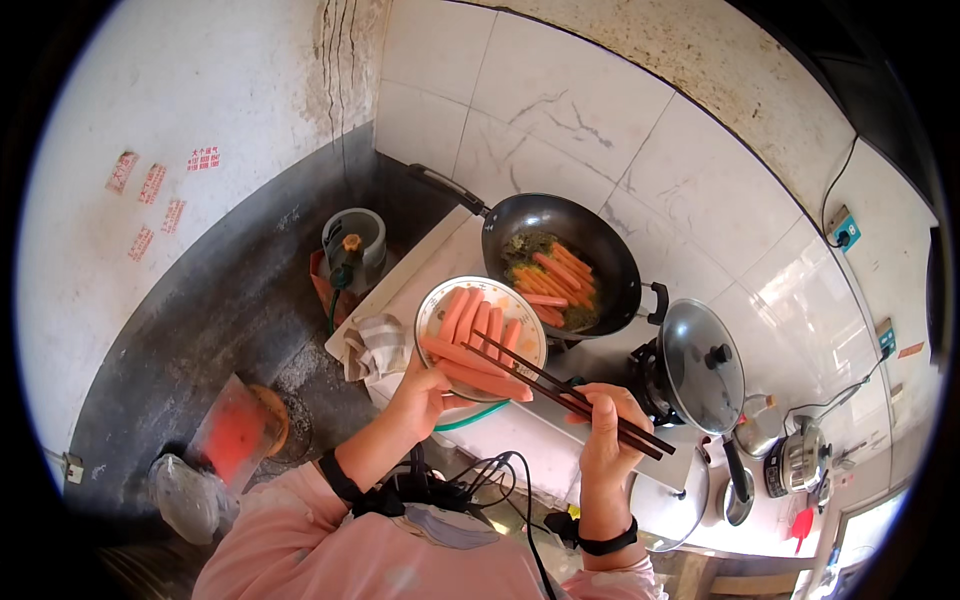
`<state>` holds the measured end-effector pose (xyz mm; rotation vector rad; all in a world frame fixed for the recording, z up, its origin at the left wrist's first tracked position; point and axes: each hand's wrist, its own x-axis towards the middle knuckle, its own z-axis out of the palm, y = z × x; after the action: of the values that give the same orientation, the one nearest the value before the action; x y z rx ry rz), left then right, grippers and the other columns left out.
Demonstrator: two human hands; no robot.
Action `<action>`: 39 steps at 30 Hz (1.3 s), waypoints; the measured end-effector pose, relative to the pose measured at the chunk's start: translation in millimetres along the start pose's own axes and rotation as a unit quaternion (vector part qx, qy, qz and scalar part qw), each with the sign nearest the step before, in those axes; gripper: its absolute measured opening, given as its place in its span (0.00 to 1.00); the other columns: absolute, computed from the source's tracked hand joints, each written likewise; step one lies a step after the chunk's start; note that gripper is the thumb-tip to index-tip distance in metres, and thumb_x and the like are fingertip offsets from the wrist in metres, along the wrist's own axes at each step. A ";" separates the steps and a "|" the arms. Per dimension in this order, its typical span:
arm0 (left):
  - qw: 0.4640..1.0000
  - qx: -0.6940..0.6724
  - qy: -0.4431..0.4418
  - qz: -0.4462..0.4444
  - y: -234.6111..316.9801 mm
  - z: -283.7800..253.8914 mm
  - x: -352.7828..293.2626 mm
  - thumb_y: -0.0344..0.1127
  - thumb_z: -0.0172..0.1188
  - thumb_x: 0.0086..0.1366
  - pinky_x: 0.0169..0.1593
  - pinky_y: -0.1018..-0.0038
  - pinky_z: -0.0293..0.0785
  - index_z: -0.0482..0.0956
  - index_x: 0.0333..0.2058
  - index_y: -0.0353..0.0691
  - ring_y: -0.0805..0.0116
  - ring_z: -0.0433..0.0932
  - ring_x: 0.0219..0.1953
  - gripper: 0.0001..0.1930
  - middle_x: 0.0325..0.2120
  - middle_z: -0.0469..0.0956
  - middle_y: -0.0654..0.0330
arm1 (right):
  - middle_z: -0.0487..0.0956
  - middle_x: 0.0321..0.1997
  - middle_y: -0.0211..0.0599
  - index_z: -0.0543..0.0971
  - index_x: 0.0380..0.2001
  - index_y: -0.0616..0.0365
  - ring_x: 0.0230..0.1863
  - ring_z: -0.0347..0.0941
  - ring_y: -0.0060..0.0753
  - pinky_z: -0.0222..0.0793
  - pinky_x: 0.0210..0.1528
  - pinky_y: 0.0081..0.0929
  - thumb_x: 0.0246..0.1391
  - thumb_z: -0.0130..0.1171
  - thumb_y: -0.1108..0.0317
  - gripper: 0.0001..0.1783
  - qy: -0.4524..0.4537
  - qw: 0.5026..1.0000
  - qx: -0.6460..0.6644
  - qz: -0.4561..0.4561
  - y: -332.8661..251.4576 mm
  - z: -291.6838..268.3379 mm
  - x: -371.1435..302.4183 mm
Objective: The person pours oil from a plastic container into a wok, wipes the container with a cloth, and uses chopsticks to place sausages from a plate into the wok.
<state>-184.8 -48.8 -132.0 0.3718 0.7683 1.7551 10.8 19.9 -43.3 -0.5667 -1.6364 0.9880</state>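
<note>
My left hand point(422, 395) grips a patterned white bowl point(425, 310) by its near rim, the thumb over the edge. Several pink sausages point(468, 318) lie in the bowl, two of them crosswise near the thumb. In my right hand point(612, 425) is a pair of dark chopsticks point(560, 392), their tips over the bowl beside the sausages. Just beyond the bowl stands a black wok point(620, 250) with a long handle and a loop handle. Inside it, more sausages point(560, 275) sit in oil with dark green bits around them.
Right of the wok, a glass lid point(705, 360) rests over a second burner. Farther right are a steel pot point(800, 455) and a small pan point(738, 500). A gas cylinder point(355, 240) stands on the floor at left, near a striped cloth point(375, 345) on the counter's edge. Black cables point(500, 470) hang before me.
</note>
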 end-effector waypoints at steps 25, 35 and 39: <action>0.999 0.028 0.016 -0.011 0.8 13.9 20.5 0.29 0.45 0.47 0.43 0.55 0.76 0.54 0.58 0.45 0.56 0.69 0.51 0.35 0.54 0.64 0.55 | 0.76 0.23 0.39 0.75 0.25 0.69 0.21 0.74 0.26 0.74 0.24 0.18 0.55 0.56 0.64 0.15 0.204 0.975 0.061 0.060 103.6 -29.1 73.0; 1.000 0.009 0.000 -0.027 -4.0 -1.7 21.2 0.29 0.45 0.48 0.40 0.58 0.78 0.58 0.56 0.40 0.58 0.72 0.49 0.31 0.51 0.67 0.55 | 0.77 0.24 0.38 0.75 0.25 0.67 0.22 0.74 0.25 0.74 0.25 0.18 0.55 0.56 0.62 0.16 0.253 0.960 0.056 0.102 143.2 -54.3 74.7; 1.000 0.010 0.001 -0.011 -0.3 -0.9 13.5 0.29 0.45 0.49 0.41 0.58 0.78 0.56 0.57 0.41 0.57 0.72 0.48 0.32 0.52 0.66 0.55 | 0.77 0.26 0.38 0.75 0.28 0.65 0.25 0.76 0.26 0.73 0.26 0.16 0.56 0.54 0.61 0.15 0.270 0.958 0.069 0.069 107.1 -59.9 63.3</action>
<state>-189.4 -36.4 -134.6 0.3738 0.7878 1.7290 35.7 146.0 -93.8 -0.7839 -1.0457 0.9357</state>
